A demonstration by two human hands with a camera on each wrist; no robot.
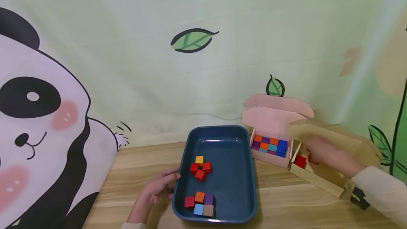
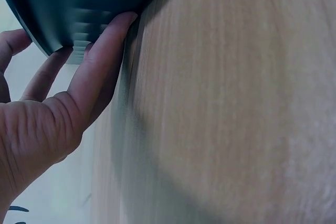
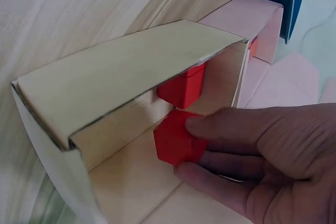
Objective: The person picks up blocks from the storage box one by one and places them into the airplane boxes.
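My right hand [image 1: 319, 151] reaches into a tan cardboard box [image 1: 321, 185] at the right. Between thumb and fingers it pinches a red block [image 3: 178, 140], over the box's inside in the right wrist view. Another red block [image 1: 300, 161] sits in the box's left corner. At the left side of a dark blue tray [image 1: 232, 186], my left hand [image 1: 160, 186] grips the rim, fingers against the outer wall. Inside the tray lie several blocks: a loose group of red blocks [image 1: 200, 175] with a yellow block [image 1: 199, 160], and a nearer cluster with an orange block [image 1: 199, 197].
A pink box [image 1: 270, 157] with its lid raised stands between tray and tan box, holding rows of coloured blocks [image 1: 271, 147]. A small black object [image 1: 360, 198] is beside the right forearm. Behind the wooden table [image 1: 276, 200] hangs a printed cloth [image 1: 143, 80].
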